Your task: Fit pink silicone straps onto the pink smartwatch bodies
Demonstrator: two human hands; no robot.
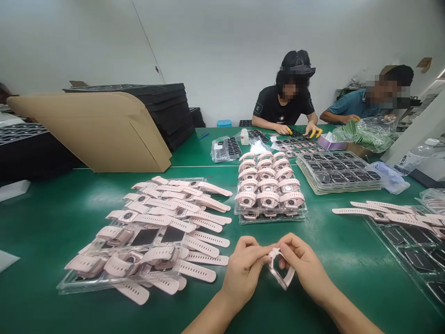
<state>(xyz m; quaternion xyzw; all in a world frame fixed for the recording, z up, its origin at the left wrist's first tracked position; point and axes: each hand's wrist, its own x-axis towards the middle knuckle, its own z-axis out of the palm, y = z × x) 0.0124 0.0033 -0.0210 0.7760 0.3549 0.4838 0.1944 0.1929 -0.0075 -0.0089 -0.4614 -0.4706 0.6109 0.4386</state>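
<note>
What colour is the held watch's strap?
The strap is pale pink, best seen in the head view.

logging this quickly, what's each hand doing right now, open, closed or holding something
Left hand: closed, holding the watch near the top of its looped strap.
Right hand: closed, holding the same watch from the other side.

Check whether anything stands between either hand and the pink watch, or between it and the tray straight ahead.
Nothing visible separates them: the left hand and right hand both hold the pink watch. Toward the tray of looped watches, nothing visible intervenes except the holding fingers.
</note>
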